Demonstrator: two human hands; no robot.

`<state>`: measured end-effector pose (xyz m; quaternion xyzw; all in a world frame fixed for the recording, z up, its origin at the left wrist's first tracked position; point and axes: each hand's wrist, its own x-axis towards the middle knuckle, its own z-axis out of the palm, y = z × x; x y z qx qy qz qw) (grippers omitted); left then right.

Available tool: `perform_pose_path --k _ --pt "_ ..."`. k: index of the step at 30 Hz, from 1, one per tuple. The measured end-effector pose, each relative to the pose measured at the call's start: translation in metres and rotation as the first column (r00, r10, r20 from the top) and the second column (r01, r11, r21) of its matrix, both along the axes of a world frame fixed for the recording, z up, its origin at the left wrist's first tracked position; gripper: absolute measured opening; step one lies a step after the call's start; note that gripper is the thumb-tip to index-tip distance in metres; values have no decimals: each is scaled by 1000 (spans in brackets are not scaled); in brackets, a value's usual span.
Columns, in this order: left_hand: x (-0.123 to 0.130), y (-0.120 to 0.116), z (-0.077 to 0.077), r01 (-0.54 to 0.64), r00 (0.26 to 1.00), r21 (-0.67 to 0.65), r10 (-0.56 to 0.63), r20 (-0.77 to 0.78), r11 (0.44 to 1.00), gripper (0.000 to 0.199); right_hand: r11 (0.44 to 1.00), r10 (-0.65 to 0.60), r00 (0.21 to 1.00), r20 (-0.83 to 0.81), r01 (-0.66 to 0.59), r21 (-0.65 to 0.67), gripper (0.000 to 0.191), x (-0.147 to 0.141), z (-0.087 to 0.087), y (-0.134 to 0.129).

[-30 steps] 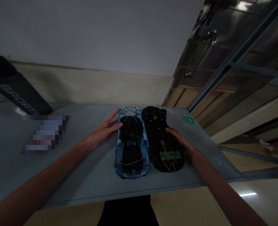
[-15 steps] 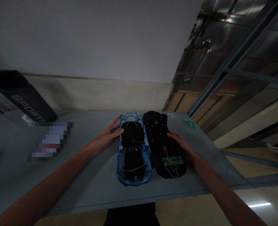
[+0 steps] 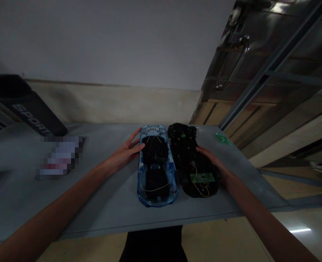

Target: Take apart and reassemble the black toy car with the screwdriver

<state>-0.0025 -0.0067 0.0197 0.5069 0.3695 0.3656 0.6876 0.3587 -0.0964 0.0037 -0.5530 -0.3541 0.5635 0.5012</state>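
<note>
A blue toy car body shell [image 3: 143,182] lies with its hollow inside facing up on the grey table [image 3: 103,207], a thin pale wire across it. Right beside it is a black car chassis [image 3: 184,151] with a green circuit board [image 3: 202,178] and a yellow wire at its near end. My left hand [image 3: 127,151] grips the shell's left edge, thumb over the rim and fingers along the side. On the chassis's right side rests my right hand [image 3: 214,162]; its fingertips touch the edge, and the rest of its grip is partly hidden.
A dark bottle marked SPORT [image 3: 32,109] leans at the back left, near a pixelated flat item [image 3: 60,156]. A small green packet [image 3: 223,138] lies at the right. Behind the table is a wall [image 3: 117,103]; a metal frame [image 3: 248,100] stands at the right.
The view has shifted slightly, so the table and its objects appear a little higher. Both hands keep their places on the shell and chassis.
</note>
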Motion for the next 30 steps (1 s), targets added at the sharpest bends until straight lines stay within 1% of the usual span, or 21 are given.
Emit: perform_pose_path --k 3,8,12,15,22,28,30 --pt "0 -1 1 -3 1000 9 3 -9 1000 97 999 -38 999 11 39 -32 35 -6 2 3" --pt "2 -1 2 -4 1000 33 5 -22 999 93 999 16 1000 -19 -15 29 44 -7 0 4" --pt "2 0 1 -8 1000 28 8 -26 1000 95 1000 -26 1000 9 26 -16 44 -5 0 4" --pt "2 1 0 -24 999 30 25 -24 999 97 999 -48 999 9 48 -21 42 -5 0 3" --pt "1 0 0 -40 998 25 41 -49 999 92 1000 16 1000 3 -16 9 45 -3 1 2" --pt "2 -1 3 -27 999 26 28 -43 999 95 1000 7 1000 3 -7 -6 44 -2 0 2" --pt "3 -1 4 -29 999 16 29 -44 999 97 1000 19 1000 -15 -18 16 44 -1 0 1"
